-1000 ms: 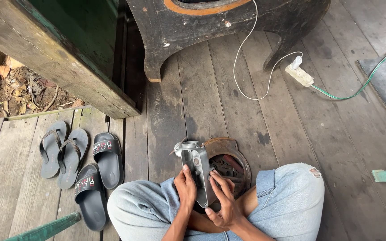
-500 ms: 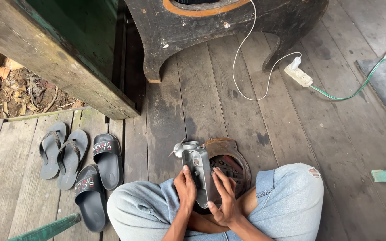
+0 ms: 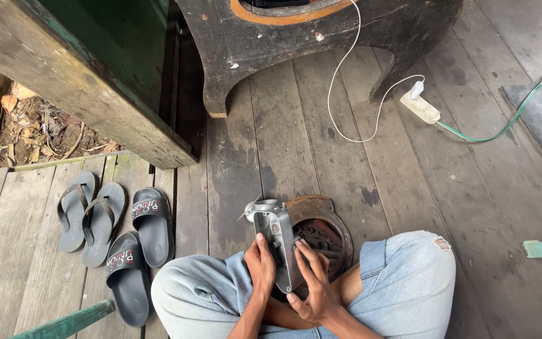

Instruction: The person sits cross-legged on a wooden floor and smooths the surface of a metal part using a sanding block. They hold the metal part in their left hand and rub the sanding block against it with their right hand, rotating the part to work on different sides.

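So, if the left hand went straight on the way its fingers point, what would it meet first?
The left hand points up the grey metal part it grips. Past its top lies bare wooden floor, then probably the foot of the dark wooden furniture; depth is unclear.

the cabinet (image 3: 321, 37) is cut off at the top edge; the metal part (image 3: 277, 242) hides much of the rusty ring (image 3: 330, 216).

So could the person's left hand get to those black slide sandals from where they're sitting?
Probably yes, with a lean. The left hand is now on the grey metal part, so it would have to let go first. The black slide sandals lie on bare planks just beyond the left knee, with nothing between.
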